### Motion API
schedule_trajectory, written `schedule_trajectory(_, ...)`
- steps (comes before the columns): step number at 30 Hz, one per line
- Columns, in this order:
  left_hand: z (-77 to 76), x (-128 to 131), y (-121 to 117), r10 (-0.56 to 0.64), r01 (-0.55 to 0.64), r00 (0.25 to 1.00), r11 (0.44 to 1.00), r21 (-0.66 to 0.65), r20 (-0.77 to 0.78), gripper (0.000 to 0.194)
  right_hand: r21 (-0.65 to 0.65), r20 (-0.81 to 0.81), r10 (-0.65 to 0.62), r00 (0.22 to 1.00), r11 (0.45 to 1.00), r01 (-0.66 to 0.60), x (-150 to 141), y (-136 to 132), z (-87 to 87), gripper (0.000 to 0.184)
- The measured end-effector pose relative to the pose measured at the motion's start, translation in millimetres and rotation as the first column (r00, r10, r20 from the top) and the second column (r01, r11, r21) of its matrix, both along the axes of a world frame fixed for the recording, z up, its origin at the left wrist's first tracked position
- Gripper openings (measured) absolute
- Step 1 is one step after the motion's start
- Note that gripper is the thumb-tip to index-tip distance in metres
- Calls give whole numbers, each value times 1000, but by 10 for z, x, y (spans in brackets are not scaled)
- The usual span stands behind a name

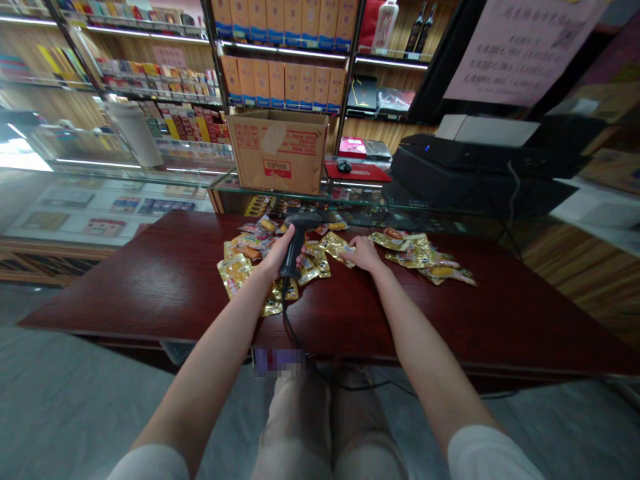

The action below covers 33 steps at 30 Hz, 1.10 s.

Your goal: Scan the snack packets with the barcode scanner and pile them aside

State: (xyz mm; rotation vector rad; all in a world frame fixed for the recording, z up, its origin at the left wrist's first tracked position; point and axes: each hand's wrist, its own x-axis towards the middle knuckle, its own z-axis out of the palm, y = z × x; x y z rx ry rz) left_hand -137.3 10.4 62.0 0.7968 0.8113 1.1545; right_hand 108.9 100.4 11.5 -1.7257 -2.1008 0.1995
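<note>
My left hand (281, 252) is wrapped round the handle of a black barcode scanner (296, 245), its cable running down over the table's front edge. My right hand (365, 255) pinches the right end of a gold snack packet (336, 247) lying on the dark red table (400, 313). Under and around the scanner lies a loose pile of gold and clear snack packets (234, 272), partly hidden by my left hand. To the right of my right hand is a second group of packets (413, 253), some showing sausage-like food through clear film.
Behind the table, an open cardboard box (280, 150) stands on a glass counter. A computer mouse (344, 166) lies on a red mat to its right, near black machines (480, 163). Shelves with orange boxes (285, 83) rise behind. The scanner's black cable (286, 313) hangs by my legs.
</note>
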Motion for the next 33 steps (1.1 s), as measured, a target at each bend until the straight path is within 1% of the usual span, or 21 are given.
schedule_trajectory(2, 21, 10, -31, -25, 25, 1000, 1000, 1, 8, 49, 14, -111, 6, 994, 1000, -4, -24, -1, 13, 38)
schedule_trajectory(4, 44, 24, -64, -53, 53, 999, 999, -7, 9, 48, 63, -262, 50, 964, 997, -34, -55, -5, 27, 36)
schedule_trajectory(7, 64, 52, -87, -92, 92, 996, 996, -16, -1, 47, 142, -473, 147, 868, 986, -89, -110, -5, 28, 36)
schedule_trajectory(9, 62, 70, -83, -119, 119, 993, 993, -14, -13, 47, 161, -566, 192, 802, 979, -121, -147, -5, 17, 38)
schedule_trajectory(11, 53, 87, -77, -146, 146, 989, 989, -13, -30, 46, 178, -619, 227, 752, 973, -147, -181, -9, 5, 40)
schedule_trajectory(13, 40, 99, -74, -165, 164, 985, 986, -14, -54, 46, 200, -645, 254, 721, 966, -162, -207, -18, -4, 44)
schedule_trajectory(16, 12, 110, -73, -199, 199, 976, 980, -5, -84, 48, 218, -649, 279, 708, 959, -179, -232, -37, -12, 53)
schedule_trajectory(21, -61, 120, -42, -216, 223, 972, 972, 79, -96, 49, 211, -653, 295, 698, 955, -206, -267, -73, -14, 66)
schedule_trajectory(23, -79, 131, -35, -213, 223, 971, 971, 88, -109, 51, 202, -649, 284, 706, 959, -200, -287, -97, 1, 71)
schedule_trajectory(25, -80, 145, -39, -210, 220, 970, 973, 76, -121, 52, 187, -615, 264, 743, 964, -188, -302, -123, 34, 73)
schedule_trajectory(27, -64, 157, -51, -199, 208, 972, 977, 57, -124, 52, 172, -558, 250, 791, 968, -184, -291, -138, 83, 71)
schedule_trajectory(30, -20, 148, -64, -163, 166, 980, 986, 17, -111, 50, 182, -441, 221, 870, 971, -154, -176, -124, 165, 61)
schedule_trajectory(32, 15, 116, -67, -116, 115, 989, 993, -14, -96, 49, 199, -329, 132, 935, 978, -68, -15, -103, 213, 51)
schedule_trajectory(33, 33, 93, -69, -83, 82, 993, 996, -24, -84, 49, 203, -264, 52, 963, 979, 3, 86, -97, 234, 46)
